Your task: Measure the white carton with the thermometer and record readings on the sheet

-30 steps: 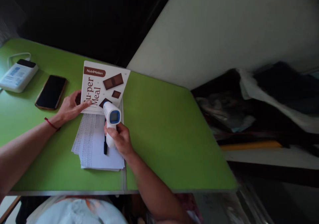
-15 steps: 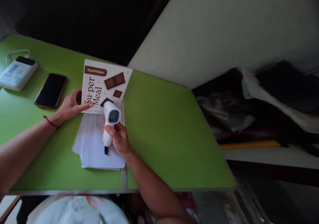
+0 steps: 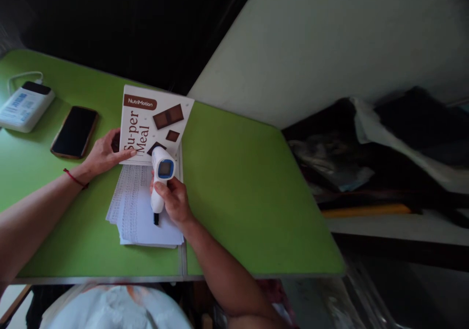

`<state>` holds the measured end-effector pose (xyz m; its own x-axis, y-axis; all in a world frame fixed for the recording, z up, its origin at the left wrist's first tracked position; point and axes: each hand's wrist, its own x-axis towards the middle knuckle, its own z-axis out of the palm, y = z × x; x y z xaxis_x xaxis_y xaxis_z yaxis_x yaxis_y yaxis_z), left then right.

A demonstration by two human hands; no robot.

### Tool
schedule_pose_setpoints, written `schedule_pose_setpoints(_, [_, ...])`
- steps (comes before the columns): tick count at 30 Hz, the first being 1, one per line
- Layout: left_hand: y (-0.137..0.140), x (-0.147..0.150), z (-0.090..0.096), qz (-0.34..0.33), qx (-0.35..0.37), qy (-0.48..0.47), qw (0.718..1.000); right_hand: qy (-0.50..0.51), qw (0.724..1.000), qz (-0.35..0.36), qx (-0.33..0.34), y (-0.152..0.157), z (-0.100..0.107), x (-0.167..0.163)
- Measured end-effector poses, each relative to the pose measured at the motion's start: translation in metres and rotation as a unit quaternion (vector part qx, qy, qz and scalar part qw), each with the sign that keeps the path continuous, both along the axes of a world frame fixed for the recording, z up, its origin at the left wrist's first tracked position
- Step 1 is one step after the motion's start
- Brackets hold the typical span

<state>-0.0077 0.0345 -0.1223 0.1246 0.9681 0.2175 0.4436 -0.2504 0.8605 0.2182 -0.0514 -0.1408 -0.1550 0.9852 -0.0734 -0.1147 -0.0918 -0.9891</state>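
My left hand [image 3: 107, 152] grips the left edge of a white box [image 3: 146, 129] printed "NutriMotion Su-per Meal" with brown bars; the thumb lies over its front and the other fingers are behind it. In my right hand [image 3: 174, 197] is a white infrared thermometer [image 3: 158, 182] with a blue-framed screen, held by its handle. The thermometer's head is close in front of the box's lower right part; I cannot tell if they touch. Below the box, a stack of papers [image 3: 146, 229] with printed columns lies on the table, and a small black piece [image 3: 156, 218] shows under the handle.
A dark phone [image 3: 75, 132] lies on the green table [image 3: 249, 197] left of the box. Farther left is a white power bank [image 3: 26, 107] with a cable. The wall [image 3: 330, 41] rises behind, and a cluttered shelf [image 3: 337, 168] stands at the right.
Almost nothing differs. The whole view has shifted very slightly; both hands keep their hold on the box and the thermometer.
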Motion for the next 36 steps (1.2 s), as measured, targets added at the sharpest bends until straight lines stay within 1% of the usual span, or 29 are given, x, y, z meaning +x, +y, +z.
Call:
schedule_pose_setpoints(7, [-0.0011,0.0008,0.0022,-0.007,0.001,-0.009,1.000,-0.001,1.000,-0.001,-0.003,0.0000,-0.0005,0.0016])
schedule_pose_setpoints(12, [-0.0008,0.0012,0.0027,-0.008,0.009,-0.002,1.000,-0.005,1.000,0.001,0.006,0.0007,-0.0005,0.0007])
schedule_pose_setpoints(19, [-0.0015,0.0014,0.0049,-0.013,0.018,0.006,1.000,0.005,1.000,-0.001,-0.007,0.0004,0.0031,0.0019])
schedule_pose_setpoints(23, [-0.0016,0.0008,0.0038,-0.008,0.024,0.003,1.000,-0.015,1.000,0.007,0.000,0.0006,0.0046,0.0033])
schedule_pose_setpoints(28, [-0.0009,0.0001,0.0031,-0.013,0.026,0.019,0.999,-0.013,1.000,0.006,0.013,0.0011,0.0025,0.0023])
schedule_pose_setpoints(36, [-0.0010,0.0008,0.0051,-0.003,-0.002,0.010,1.000,0.002,1.000,0.006,0.012,0.0014,-0.0001,0.0018])
